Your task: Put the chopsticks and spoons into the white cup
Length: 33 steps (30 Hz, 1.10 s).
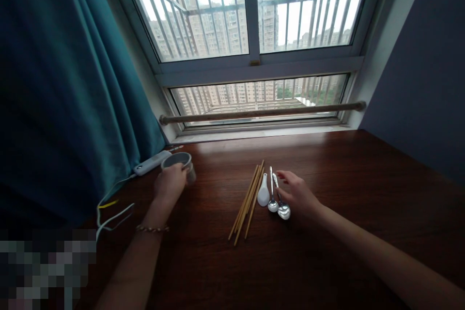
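My left hand [170, 183] is wrapped round a grey cup [178, 162] that stands on the dark wooden table [327, 174] at the left. My right hand [298, 193] lies on the table with its fingers on the handle of a metal spoon [281, 203]. A second metal spoon [272, 193] and a white ceramic spoon [263, 193] lie just left of it. Several wooden chopsticks [249, 201] lie in a loose bundle left of the spoons, pointing away from me.
A white power strip [150, 162] with cables lies at the table's far left, beside a teal curtain [65, 82]. A window with a wooden rail [261, 112] runs along the table's far edge. A dark wall stands at the right.
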{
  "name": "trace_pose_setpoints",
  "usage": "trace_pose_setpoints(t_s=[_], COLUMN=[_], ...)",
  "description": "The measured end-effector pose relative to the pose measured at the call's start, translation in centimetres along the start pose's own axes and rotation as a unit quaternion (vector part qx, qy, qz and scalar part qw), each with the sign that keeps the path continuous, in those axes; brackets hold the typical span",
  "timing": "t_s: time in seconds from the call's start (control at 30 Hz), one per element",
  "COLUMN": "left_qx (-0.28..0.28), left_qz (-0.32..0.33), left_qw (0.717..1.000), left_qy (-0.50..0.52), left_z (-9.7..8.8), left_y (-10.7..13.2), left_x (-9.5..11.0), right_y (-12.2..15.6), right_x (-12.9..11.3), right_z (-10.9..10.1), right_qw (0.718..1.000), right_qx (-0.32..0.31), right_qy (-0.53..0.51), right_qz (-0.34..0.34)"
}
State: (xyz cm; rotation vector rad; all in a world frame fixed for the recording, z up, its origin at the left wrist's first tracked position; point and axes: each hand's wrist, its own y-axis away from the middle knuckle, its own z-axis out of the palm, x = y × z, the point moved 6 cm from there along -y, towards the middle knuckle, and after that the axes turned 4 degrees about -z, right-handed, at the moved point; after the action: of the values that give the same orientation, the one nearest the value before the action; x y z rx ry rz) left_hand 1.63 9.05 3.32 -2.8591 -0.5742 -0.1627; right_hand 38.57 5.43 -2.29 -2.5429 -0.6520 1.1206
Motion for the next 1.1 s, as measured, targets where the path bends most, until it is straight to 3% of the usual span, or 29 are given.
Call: trace_pose_setpoints(t_s=[0.1,0.23,0.3,0.37,0.43,0.5,0.53,0.6,0.7,0.77,1.1], left_qx=[-0.025,-0.158,-0.174,-0.147,-0.091,-0.046,-0.045,-0.105,-0.216,-0.241,-0.313], left_qz=[0.169,0.361,0.435,0.458,0.413,0.333,0.3,0.262,0.232,0.226,0.198], left_qw=[0.98,0.895,0.852,0.831,0.855,0.907,0.93,0.954,0.948,0.944,0.926], left_qy=[0.102,0.208,0.235,0.279,0.299,0.254,0.208,0.1,0.021,0.02,0.068], left_z=[-2.3,-3.1,-3.1,-2.8,-2.1,-0.5,0.7,3.6,7.4,8.7,10.6], left_y=[4.4,10.4,12.3,12.7,11.6,9.8,9.0,7.8,7.3,7.3,6.4], left_x=[7.9,16.9,19.8,21.4,21.4,20.4,19.8,18.5,16.9,16.4,16.2], right_y=[-0.7,-1.4,-1.6,-1.4,-1.1,-0.5,-0.3,0.0,0.2,0.3,0.9], right_x=[-2.3,-3.9,-3.1,-1.4,0.8,3.5,4.9,7.0,8.9,9.5,10.6], right_z=[-0.4,-0.7,-0.9,-1.6,-3.2,-5.0,-5.7,-6.8,-7.2,-6.9,-5.6], right_qw=[0.998,0.995,0.992,0.983,0.97,0.951,0.945,0.941,0.943,0.946,0.957], right_qx=[0.02,0.076,0.107,0.155,0.222,0.287,0.304,0.313,0.313,0.306,0.268], right_qy=[-0.016,-0.042,-0.069,-0.082,-0.066,-0.036,-0.022,0.001,0.024,0.029,0.01], right_qz=[-0.059,-0.045,0.007,0.052,0.079,0.108,0.122,0.127,0.109,0.106,0.11])
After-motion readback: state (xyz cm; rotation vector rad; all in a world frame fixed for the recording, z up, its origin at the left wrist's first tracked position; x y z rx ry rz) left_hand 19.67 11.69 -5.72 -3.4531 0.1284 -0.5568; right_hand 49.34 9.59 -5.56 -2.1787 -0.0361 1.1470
